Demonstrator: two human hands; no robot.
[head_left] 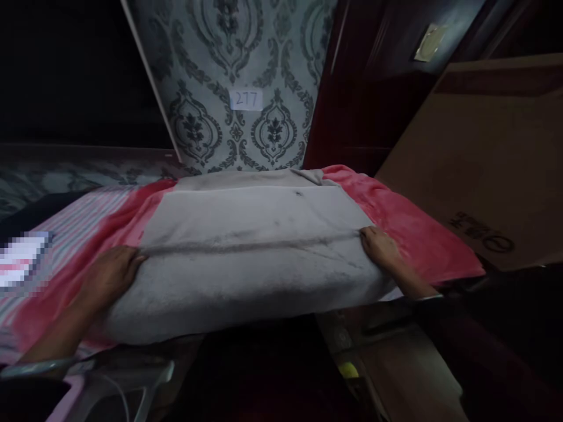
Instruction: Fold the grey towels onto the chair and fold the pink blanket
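A light grey plush cloth (pixel 246 275) lies spread over a red blanket (pixel 396 217), its near part hanging over the front edge. A raised crease runs across it between my two hands. My left hand (pixel 111 271) is closed on the cloth's left side at one end of this crease. At the other end my right hand (pixel 382 247) pinches the cloth's right side, its fingers bent. Small dark marks show on the far half of the cloth. Behind it lies a folded beige-grey fabric (pixel 233 179).
Striped fabric (pixel 88 214) lies at the left under the red blanket. A large cardboard box (pixel 492 152) leans at the right, by a dark red door (pixel 365 88). A dark screen (pixel 79 76) stands back left. A paper marked 277 (pixel 246 99) is on the wall.
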